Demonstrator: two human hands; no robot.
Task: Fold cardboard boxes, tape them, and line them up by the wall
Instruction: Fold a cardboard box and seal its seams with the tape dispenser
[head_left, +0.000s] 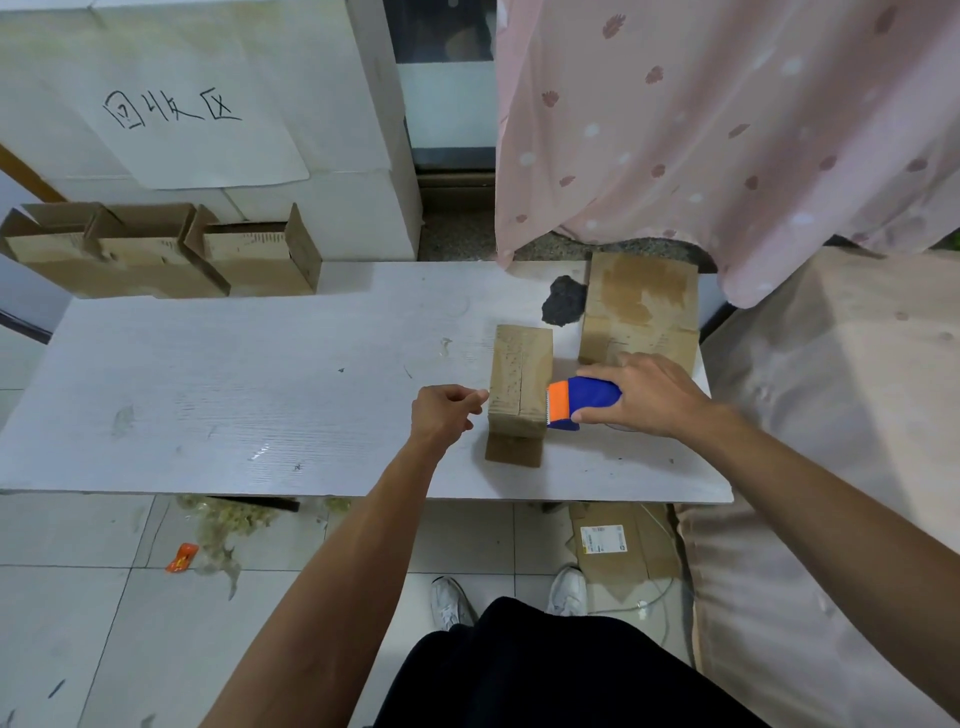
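On the worktop (260, 389), toward its right end, stands the box (519, 379); left grip (444, 413), curled, steadies its side (pinching or not, I cannot tell), right grip (654, 397) clamps the tape dispenser (584, 402) against it for sealing

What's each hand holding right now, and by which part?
The right hand grips the tape dispenser by its blue body. The left hand is curled against the left edge of the small box; whether it pinches anything cannot be told.
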